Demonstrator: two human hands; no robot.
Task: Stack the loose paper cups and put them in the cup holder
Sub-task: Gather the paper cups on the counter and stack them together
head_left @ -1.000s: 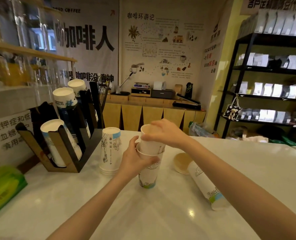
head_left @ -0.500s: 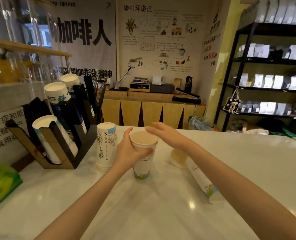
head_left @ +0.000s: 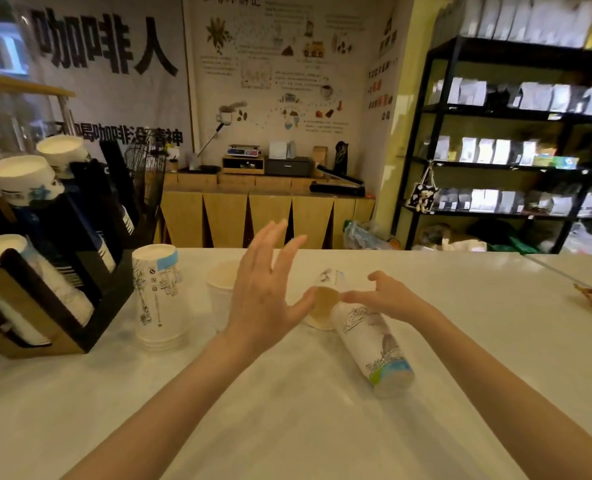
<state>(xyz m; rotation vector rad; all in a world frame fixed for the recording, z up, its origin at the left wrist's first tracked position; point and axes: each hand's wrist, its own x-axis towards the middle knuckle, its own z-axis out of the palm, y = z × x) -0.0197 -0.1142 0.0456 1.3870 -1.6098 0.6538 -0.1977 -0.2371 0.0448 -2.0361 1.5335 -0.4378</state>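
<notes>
- My left hand (head_left: 266,292) is spread wide, fingers fanned, holding nothing; it hangs in front of the upright nested cups (head_left: 220,289) standing on the white counter (head_left: 287,410).
- My right hand (head_left: 384,299) is open and curled, fingertips just above the lying stack (head_left: 370,344), not closed on it.
- That stack lies on its side, its mouth end beside a loose cup (head_left: 322,306), also tipped over, whose brown inside faces me.
- An upside-down stack (head_left: 159,296) stands just beside the cup holder (head_left: 58,271), whose slots already hold leaning cups.
- I judge I am between stacks: the upright pair is done, and the fallen cups are next.
- The next move calls for closing both hands on the lying stack and the loose cup, lining up rims so one slides into the other without crushing the thin walls.
</notes>
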